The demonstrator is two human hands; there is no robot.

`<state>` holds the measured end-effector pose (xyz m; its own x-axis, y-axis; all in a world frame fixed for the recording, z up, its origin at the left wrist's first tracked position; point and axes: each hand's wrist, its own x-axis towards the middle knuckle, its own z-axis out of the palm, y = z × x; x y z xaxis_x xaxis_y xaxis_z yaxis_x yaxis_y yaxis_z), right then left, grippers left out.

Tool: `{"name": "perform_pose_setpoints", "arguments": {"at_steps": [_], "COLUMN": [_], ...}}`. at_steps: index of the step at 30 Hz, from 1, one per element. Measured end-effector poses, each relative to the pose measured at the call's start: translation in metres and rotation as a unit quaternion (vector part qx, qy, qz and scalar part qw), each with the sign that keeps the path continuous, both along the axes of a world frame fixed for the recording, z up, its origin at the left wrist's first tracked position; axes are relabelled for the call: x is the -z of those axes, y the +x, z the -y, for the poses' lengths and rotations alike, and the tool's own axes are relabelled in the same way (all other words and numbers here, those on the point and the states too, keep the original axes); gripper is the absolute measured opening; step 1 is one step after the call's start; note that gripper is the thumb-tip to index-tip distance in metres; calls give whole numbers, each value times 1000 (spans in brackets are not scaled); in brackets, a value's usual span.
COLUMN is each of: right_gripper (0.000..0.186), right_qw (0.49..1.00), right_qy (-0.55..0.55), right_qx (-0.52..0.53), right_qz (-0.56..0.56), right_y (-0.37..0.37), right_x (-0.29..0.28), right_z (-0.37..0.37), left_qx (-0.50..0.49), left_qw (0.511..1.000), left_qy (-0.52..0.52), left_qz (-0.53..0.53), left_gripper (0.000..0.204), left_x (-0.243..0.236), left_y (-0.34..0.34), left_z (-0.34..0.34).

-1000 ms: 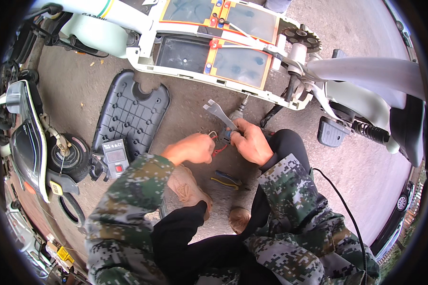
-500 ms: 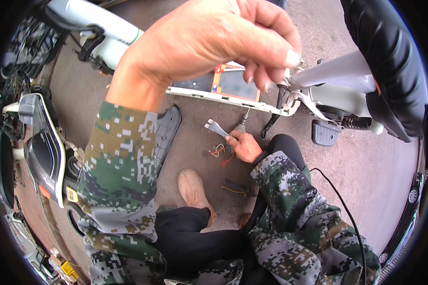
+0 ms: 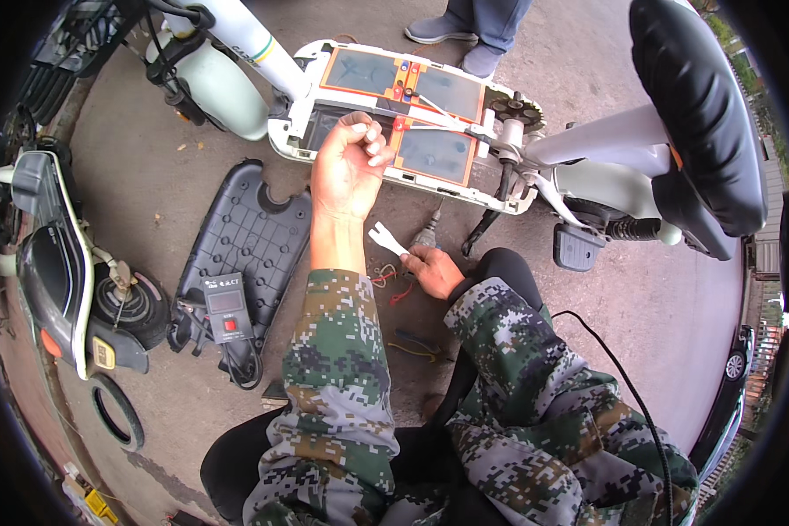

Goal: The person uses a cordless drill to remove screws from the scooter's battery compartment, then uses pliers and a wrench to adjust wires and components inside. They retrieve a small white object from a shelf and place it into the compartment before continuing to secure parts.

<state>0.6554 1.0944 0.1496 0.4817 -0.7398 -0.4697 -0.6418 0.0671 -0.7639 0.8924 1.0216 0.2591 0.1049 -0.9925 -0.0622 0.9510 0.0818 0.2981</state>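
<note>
My left hand point(image 3: 349, 171) is raised in front of the open battery compartment of a white electric scooter, palm up with its fingers curled in. Whatever it holds, if anything, I cannot make out. My right hand point(image 3: 434, 272) grips a flat, silvery forked tool point(image 3: 387, 238), its forked end pointing up and left. Orange-edged batteries point(image 3: 436, 153) sit in the compartment's white frame point(image 3: 500, 203), with cables and coloured terminals between them. Just beyond my right hand a grey cable connector point(image 3: 427, 232) stands near the frame. Thin red wire point(image 3: 401, 296) lies on the ground beside that hand.
A black floor panel point(image 3: 245, 228) lies at left, with a handheld tester point(image 3: 228, 309) on it. Yellow-handled pliers point(image 3: 412, 351) rest near my knees. Another scooter point(image 3: 57, 263) and a loose tyre point(image 3: 117, 412) are farther left. A person's shoes point(image 3: 480, 61) stand beyond the compartment.
My left hand has come down from high in front of the view and turned palm up. The view has shifted, uncovering the batteries and tester. My right hand still holds the forked tool.
</note>
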Motion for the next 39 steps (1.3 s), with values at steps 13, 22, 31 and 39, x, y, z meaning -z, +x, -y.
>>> {"name": "perform_pose_setpoints", "arguments": {"at_steps": [13,22,31,39], "right_gripper": [30,47,22,20], "right_qw": [968,991,924,946], "right_qy": [237,101,37,-79], "right_qx": [81,72,313,243], "right_qz": [17,49,218,201], "right_y": [16,16,29,60], "right_x": [-17,-34,-122,-159], "right_z": [5,14,43,79], "left_qx": [-45,-54,150,211], "left_qw": [998,994,971,952], "left_qy": [46,97,90,44], "left_qz": [2,4,164,216], "left_gripper": [20,19,14,19], "left_x": [38,59,53,24], "left_y": [15,30,9,-11], "left_z": [50,53,15,6]}}
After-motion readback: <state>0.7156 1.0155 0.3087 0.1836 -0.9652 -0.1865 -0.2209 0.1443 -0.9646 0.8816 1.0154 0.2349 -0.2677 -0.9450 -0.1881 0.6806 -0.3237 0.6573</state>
